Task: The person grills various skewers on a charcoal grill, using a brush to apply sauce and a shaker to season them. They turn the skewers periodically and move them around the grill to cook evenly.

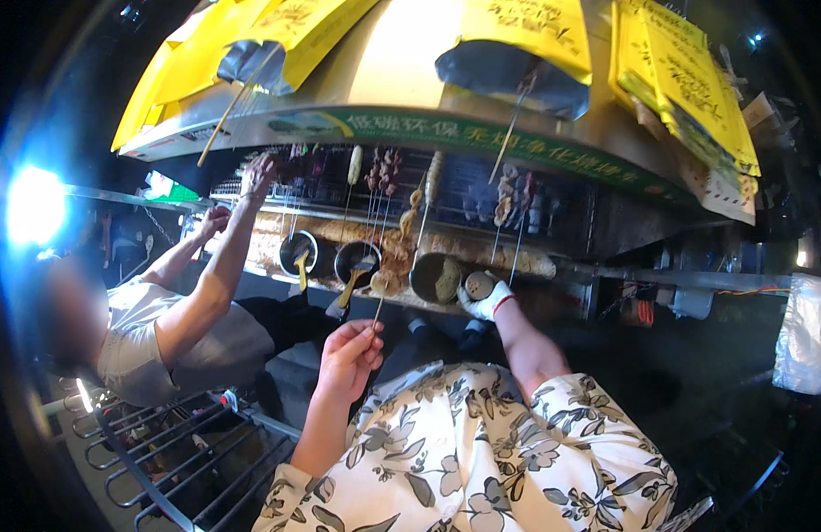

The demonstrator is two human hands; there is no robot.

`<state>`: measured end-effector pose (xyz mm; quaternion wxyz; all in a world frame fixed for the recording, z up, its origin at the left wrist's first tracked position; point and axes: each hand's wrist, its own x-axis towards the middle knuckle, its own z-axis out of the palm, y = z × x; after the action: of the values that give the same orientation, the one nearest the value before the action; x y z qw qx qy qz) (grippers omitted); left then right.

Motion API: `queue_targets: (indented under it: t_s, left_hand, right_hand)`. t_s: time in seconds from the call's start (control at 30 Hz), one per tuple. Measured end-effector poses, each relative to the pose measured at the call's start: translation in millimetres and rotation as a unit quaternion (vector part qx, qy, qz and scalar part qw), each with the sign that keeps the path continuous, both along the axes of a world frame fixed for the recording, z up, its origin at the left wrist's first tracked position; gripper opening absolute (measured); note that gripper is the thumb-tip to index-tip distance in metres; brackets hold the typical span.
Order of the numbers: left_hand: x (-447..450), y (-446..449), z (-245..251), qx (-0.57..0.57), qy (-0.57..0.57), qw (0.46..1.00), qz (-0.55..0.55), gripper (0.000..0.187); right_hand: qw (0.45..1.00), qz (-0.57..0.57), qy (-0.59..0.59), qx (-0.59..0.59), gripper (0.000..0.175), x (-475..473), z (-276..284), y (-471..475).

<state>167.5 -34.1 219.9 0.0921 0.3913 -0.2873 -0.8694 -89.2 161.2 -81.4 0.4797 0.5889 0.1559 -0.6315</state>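
My bare left hand [349,356] pinches the lower end of a wooden skewer [380,311], which points away from me over the ledge. Wavy, browned food [410,216] is threaded along it; I cannot tell what kind. In a white glove with a red cuff, my right hand [495,304] grips a shaker [479,286] with a perforated lid. Just left of the shaker sits a dark bowl [420,279] of greenish seasoning powder [448,279]. Two round pots [285,249] [339,259] further left each hold a basting brush [302,269] [349,287].
Meat skewers [386,169] and other skewers lie across the grill [324,166] under a hood with a green lettered strip [397,126]. Yellow printed bags [530,33] rest on top, some holding skewers. A co-worker [178,319] reaches over the grill at left. A metal rack [184,459] stands lower left.
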Motion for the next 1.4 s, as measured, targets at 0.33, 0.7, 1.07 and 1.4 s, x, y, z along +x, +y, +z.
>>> queue_targets:
  t_s: [0.33, 0.7, 1.07, 1.4]
  left_hand:
    - [40.1, 19.6, 74.3, -0.034, 0.056, 0.997, 0.036, 0.014]
    - [-16.6, -9.0, 179.0, -0.065, 0.148, 0.985, -0.068, 0.018]
    - [-94.8, -23.8, 184.6, -0.084, 0.137, 0.982, -0.101, 0.023]
    - [-188.6, -44.0, 183.8, -0.158, 0.158, 0.967, -0.119, 0.02]
  right_hand:
    - [0.958, 0.272, 0.089, 0.016, 0.094, 31.3, 128.2, 41.3]
    - [0.33, 0.357, 0.864, 0.131, 0.042, -9.7, 435.5, 50.7]
    - [0.296, 0.199, 0.93, 0.083, 0.047, 7.6, 532.0, 38.2]
    - [0.52, 0.31, 0.794, 0.06, 0.041, 56.7, 422.7, 56.0]
